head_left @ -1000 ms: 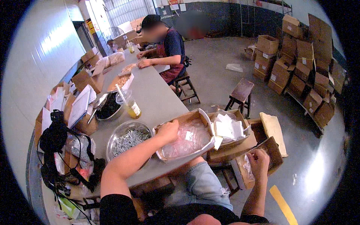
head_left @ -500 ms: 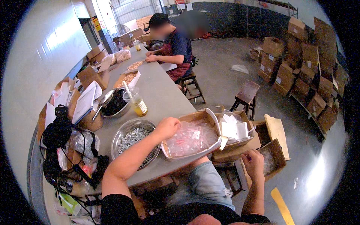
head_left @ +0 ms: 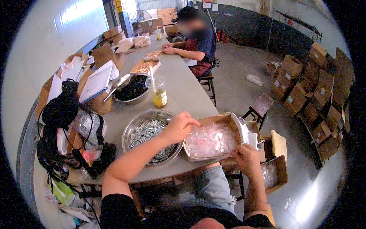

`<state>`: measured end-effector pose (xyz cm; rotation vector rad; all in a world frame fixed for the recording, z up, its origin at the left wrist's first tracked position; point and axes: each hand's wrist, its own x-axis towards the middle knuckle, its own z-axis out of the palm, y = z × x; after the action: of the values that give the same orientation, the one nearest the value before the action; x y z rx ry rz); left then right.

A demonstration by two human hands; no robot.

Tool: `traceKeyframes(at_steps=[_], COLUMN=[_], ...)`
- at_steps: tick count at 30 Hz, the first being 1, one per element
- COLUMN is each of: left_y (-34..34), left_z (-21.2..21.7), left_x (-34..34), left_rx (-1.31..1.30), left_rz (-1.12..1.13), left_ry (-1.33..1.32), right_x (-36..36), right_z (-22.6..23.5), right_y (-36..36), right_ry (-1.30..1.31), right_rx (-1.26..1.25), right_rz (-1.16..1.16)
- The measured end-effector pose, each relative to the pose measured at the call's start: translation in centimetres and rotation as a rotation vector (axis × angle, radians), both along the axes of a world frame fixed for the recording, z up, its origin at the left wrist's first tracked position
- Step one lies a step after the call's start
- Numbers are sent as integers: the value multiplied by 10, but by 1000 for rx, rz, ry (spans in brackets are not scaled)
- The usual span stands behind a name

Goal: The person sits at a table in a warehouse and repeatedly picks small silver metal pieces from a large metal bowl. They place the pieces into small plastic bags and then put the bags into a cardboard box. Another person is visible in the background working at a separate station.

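An open cardboard box full of clear plastic bags sits at the table's near edge. My left hand hovers over the box's left rim, its fingertips pinched together on a clear bag. My right hand rests at the box's near right corner with its back toward me. Its fingers curl against the rim and the bags, and what they hold is hidden. Just left of the box stands a round metal bowl holding several silver screws.
On the grey table are a plastic cup with a straw, a second metal bowl, papers and boxes. A black bag lies at left. Another person sits at the far end. Stools, a lower box and stacked cartons stand at right.
My right hand has risen from the lower box beside my knee to the near corner of the box on the table. My left hand stayed at the box's left rim.
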<state>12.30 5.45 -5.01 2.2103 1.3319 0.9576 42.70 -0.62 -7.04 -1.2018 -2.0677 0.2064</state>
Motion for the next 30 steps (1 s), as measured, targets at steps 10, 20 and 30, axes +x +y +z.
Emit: traceKeyframes(at_steps=[10,20,30], left_y=[-47,-71,-67], left_z=[37,51,67], left_x=[-61,-88,-137], left_rx=[111,226,181], left_rz=[206,339,325], left_ry=[-589,-546,-861], right_x=[-140,-234,-239], right_z=[20,6,-7], right_y=[61,67,69], right_ry=[-243,-604,-591], right_rx=[-30,-303,-312], right_rz=[669,797,750])
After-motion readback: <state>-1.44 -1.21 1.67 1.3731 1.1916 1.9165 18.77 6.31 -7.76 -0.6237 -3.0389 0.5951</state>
